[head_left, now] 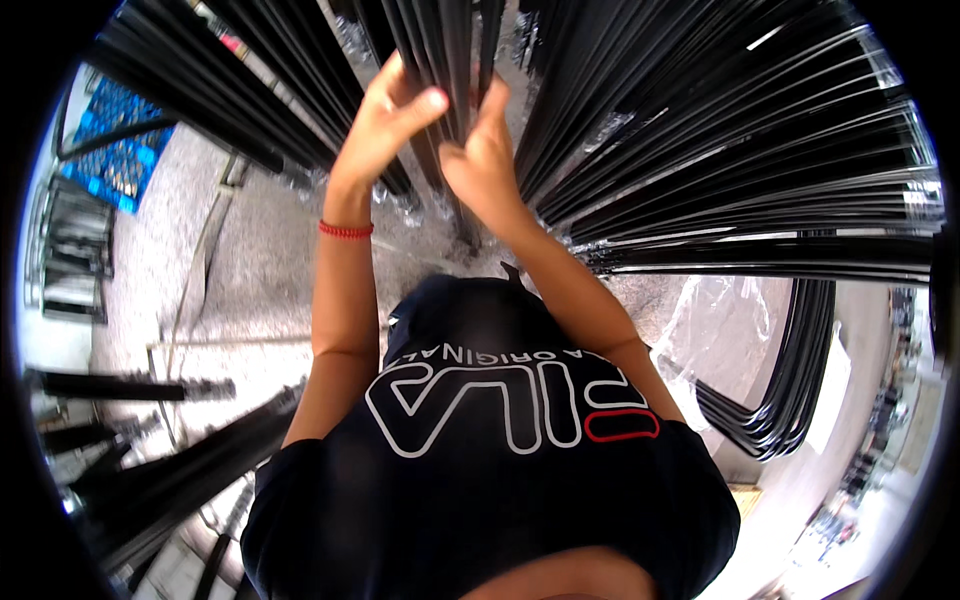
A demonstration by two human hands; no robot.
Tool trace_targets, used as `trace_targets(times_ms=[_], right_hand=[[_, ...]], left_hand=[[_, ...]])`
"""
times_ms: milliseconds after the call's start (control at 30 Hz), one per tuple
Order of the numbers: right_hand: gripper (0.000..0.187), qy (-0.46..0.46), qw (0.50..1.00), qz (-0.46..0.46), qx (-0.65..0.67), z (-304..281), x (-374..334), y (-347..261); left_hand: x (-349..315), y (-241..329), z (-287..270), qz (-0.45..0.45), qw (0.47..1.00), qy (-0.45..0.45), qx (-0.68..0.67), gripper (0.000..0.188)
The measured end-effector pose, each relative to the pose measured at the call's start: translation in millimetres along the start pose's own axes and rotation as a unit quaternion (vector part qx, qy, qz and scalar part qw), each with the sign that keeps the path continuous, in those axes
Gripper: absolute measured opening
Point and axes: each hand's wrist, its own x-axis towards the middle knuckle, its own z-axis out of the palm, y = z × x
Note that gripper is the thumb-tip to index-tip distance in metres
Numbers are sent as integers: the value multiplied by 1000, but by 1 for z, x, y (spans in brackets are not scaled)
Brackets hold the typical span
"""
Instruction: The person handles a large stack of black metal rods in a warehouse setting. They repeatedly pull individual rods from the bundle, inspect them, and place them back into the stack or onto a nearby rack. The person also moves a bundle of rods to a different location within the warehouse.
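In front of me a bundle of long, narrow black strips stands upright, running up past the top edge of the picture. My left hand is closed around its left side, the thumb lying across the front and the other fingers mostly hidden behind. On the right side my right hand grips the same bundle a little lower, its fingers curled and slightly blurred. The lower ends of the strips reach down between my wrists. A red bracelet circles my left wrist.
Dense rows of long black strips fan out at the right. More black bars lean at the upper left. A blue crate stands far left. Bent black lengths and clear plastic film are at the lower right. Dark bars lie lower left.
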Motion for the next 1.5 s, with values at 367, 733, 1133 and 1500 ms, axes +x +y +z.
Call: trace_targets(times_ms=[367, 733, 1133, 1500], right_hand=[[38, 121, 990, 45, -61, 15, 0, -10], [60, 196, 977, 21, -81, 37, -7, 19], [63, 168, 977, 45, -121, 29, -10, 25], [72, 166, 978, 100, -72, 23, -7, 15]], left_hand=[[22, -12, -38, -65, 981, -181, -29, 23], [37, -49, -26, -104, 925, -297, -212, 64], [28, -66, -16, -122, 927, -202, -291, 50], [34, -56, -12, -29, 928, -253, -272, 44]])
